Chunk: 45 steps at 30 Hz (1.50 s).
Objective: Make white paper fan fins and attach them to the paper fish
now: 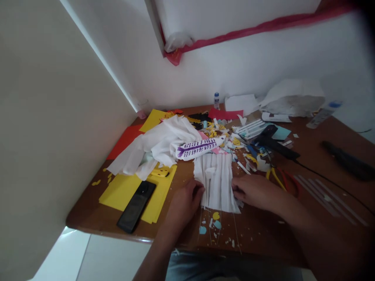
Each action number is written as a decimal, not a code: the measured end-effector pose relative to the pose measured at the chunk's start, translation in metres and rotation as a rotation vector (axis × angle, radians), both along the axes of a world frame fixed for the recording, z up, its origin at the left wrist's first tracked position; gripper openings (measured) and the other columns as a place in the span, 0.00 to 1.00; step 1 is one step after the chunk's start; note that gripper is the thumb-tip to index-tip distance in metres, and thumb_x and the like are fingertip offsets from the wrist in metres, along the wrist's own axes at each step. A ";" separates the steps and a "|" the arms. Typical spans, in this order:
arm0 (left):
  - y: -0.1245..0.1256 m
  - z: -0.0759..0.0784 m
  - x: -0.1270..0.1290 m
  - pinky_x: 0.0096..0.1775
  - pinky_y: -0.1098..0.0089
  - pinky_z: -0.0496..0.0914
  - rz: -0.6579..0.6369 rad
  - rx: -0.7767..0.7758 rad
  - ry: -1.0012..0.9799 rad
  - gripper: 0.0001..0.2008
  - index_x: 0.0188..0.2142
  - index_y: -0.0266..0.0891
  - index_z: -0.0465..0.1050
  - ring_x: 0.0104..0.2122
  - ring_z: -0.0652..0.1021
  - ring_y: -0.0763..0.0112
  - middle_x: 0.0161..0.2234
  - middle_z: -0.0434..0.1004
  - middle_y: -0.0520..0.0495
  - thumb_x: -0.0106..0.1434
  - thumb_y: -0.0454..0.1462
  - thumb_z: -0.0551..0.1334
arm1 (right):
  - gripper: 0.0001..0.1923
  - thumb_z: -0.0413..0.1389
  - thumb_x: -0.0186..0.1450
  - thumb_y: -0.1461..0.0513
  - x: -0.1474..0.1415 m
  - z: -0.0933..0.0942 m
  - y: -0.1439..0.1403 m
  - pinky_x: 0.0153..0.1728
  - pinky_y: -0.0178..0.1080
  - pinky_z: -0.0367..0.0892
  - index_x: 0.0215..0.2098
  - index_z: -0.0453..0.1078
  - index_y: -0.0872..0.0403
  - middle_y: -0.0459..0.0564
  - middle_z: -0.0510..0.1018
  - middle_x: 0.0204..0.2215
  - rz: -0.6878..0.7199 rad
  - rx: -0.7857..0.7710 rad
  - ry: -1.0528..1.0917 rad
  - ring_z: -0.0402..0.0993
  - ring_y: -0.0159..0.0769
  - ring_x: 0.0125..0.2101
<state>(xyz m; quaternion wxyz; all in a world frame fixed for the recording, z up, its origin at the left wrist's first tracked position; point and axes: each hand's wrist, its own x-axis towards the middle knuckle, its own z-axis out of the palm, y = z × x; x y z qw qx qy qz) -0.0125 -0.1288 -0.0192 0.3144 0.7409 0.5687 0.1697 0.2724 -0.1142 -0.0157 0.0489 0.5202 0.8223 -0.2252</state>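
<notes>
A pleated white paper sheet (217, 179) lies flat near the front of the brown table (310, 218). My left hand (186, 201) rests at its left edge, fingertips pinching or pressing the paper. My right hand (254, 190) presses its right edge with curled fingers. Just beyond the sheet lies a white paper strip with purple marker strokes (199, 148).
A black phone (136, 206) lies on yellow paper (123, 191) at the front left. Crumpled white cloth (158, 146) covers the left middle. A black glue gun (271, 142) with a cord, yellow-handled scissors (278, 177), a small glue bottle (216, 100) and several paper scraps sit behind.
</notes>
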 end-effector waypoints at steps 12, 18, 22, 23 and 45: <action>0.001 0.001 0.022 0.47 0.64 0.73 -0.044 -0.040 -0.023 0.07 0.46 0.44 0.81 0.43 0.84 0.60 0.44 0.86 0.46 0.73 0.39 0.63 | 0.08 0.58 0.72 0.61 -0.016 -0.003 -0.002 0.33 0.39 0.58 0.41 0.79 0.53 0.55 0.87 0.37 0.051 0.029 -0.005 0.84 0.45 0.39; -0.001 -0.001 0.033 0.48 0.65 0.74 -0.038 -0.087 -0.051 0.08 0.47 0.45 0.83 0.44 0.85 0.60 0.45 0.88 0.47 0.73 0.40 0.64 | 0.09 0.57 0.74 0.61 -0.022 0.006 -0.002 0.34 0.40 0.60 0.42 0.80 0.53 0.57 0.88 0.40 0.033 0.010 -0.038 0.85 0.47 0.41; -0.006 -0.004 0.042 0.49 0.65 0.74 -0.024 -0.077 -0.087 0.10 0.47 0.46 0.84 0.45 0.86 0.60 0.46 0.88 0.47 0.74 0.40 0.63 | 0.11 0.56 0.74 0.61 -0.025 0.006 -0.003 0.35 0.40 0.61 0.46 0.81 0.54 0.58 0.88 0.40 0.027 0.022 -0.052 0.85 0.48 0.41; -0.008 -0.005 0.044 0.49 0.65 0.75 -0.021 -0.076 -0.088 0.10 0.47 0.47 0.85 0.45 0.86 0.60 0.46 0.88 0.47 0.74 0.40 0.63 | 0.11 0.56 0.73 0.61 -0.025 0.005 -0.003 0.35 0.40 0.61 0.47 0.81 0.54 0.58 0.88 0.41 0.024 0.025 -0.050 0.85 0.47 0.41; -0.034 -0.002 0.091 0.36 0.66 0.68 -0.009 0.022 0.451 0.08 0.49 0.41 0.76 0.40 0.84 0.55 0.45 0.82 0.40 0.72 0.37 0.64 | 0.11 0.59 0.72 0.59 -0.028 0.001 -0.002 0.37 0.40 0.65 0.40 0.83 0.54 0.60 0.88 0.40 -0.059 0.013 -0.051 0.86 0.49 0.42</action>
